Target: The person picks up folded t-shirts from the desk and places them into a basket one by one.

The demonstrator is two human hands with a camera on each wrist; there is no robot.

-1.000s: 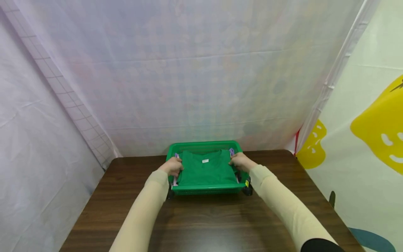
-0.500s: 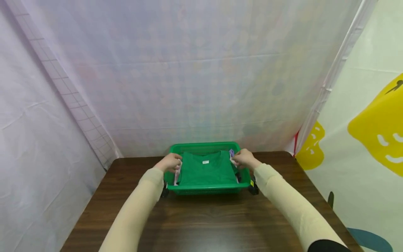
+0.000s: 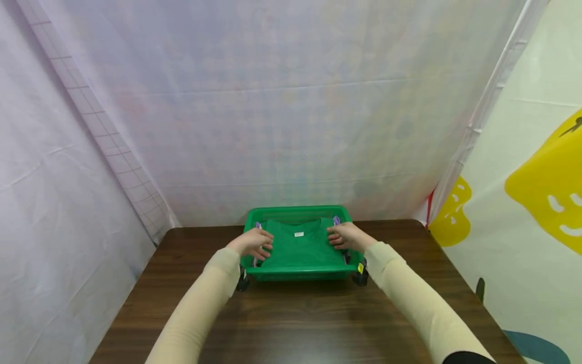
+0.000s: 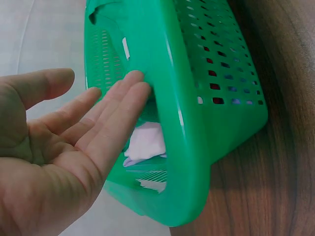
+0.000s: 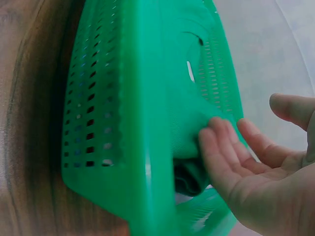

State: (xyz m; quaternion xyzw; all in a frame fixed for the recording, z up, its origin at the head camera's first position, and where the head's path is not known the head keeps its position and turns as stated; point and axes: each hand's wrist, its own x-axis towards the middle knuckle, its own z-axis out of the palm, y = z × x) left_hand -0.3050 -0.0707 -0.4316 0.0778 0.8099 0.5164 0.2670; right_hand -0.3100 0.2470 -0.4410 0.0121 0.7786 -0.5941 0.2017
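Observation:
A folded green shirt with a small white neck label lies in a green plastic basket. My left hand is over the shirt's left side, fingers extended and thumb apart in the left wrist view. On the opposite side, my right hand has its fingertips at the shirt's right edge, fingers nearly straight in the right wrist view. Neither hand grips anything. Pale pinkish cloth shows beneath the shirt in the left wrist view. Bits of purple cloth show near the basket's back corners.
The basket stands at the back of a dark brown wooden table. Right behind the table hangs a pale curtain. A white sheet with yellow smiling shapes hangs at the right.
Both hands first drew outward from the shirt's sides, then came back inward over its edges. The left fingers have spread. The shirt and basket stay in nearly the same place.

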